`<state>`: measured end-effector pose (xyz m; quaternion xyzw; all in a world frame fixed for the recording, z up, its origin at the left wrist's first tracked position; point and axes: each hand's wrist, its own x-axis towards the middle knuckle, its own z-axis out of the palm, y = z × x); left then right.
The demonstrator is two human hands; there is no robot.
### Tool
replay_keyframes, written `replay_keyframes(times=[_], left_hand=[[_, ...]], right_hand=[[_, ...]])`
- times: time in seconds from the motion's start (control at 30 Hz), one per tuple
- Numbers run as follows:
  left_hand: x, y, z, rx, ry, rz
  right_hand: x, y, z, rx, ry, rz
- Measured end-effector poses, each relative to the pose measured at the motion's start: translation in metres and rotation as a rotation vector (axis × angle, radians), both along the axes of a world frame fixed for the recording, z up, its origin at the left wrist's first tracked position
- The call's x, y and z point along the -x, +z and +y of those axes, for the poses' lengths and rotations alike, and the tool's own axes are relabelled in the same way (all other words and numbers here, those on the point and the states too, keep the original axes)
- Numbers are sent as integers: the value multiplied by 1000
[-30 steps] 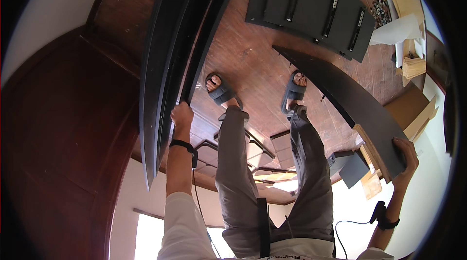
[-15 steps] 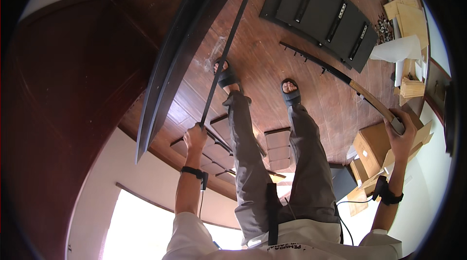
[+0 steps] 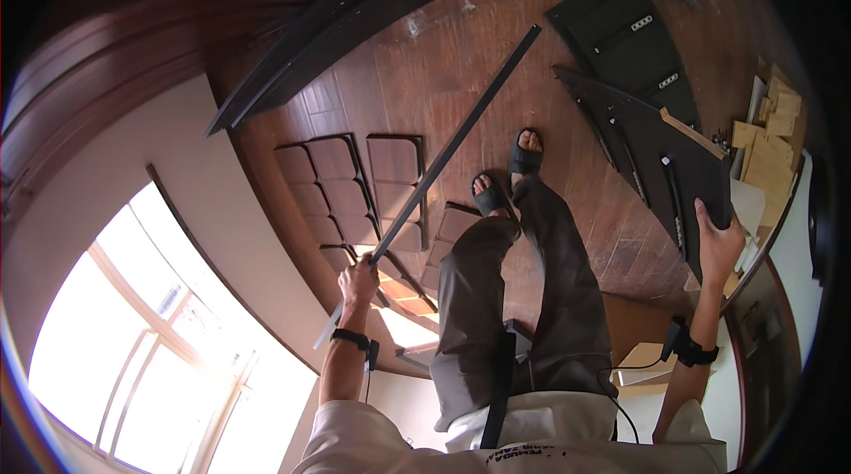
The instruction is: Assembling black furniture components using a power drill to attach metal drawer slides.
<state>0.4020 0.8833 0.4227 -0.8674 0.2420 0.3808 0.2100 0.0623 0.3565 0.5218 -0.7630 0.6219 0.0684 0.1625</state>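
Note:
My left hand is closed around the lower part of a long, narrow dark bar, which slants up to the right in front of my legs. A short pale end of the bar sticks out below the fist. On the right, my right hand grips the edge of a dark board. Black drawer runners with light fittings are fixed to the board's face, and a bare wood-coloured edge shows along one side. The board is tilted, and the fingers behind it are partly hidden.
Another black panel with runners lies on the wooden floor. Long dark panels stand at the upper left. Brown panelled pieces lie on the left floor, near the window. Wood scraps and a cardboard box are at right.
My view and body have turned. The board in my right hand has swung from edge-on to showing its runner face. The bar now leans further right, and my feet have moved closer together.

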Motion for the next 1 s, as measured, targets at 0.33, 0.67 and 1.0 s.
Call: replay_keyframes(times=[0.33,0.67,1.0], left_hand=[[108,-19,118,14,363,129],[181,-79,181,296,744,330],[244,-155,203,557,1187,449]], right_hand=[[26,-15,-31,17,45,-22],[21,-5,-53,27,18,104],[3,8,-52,-12,17,9]])
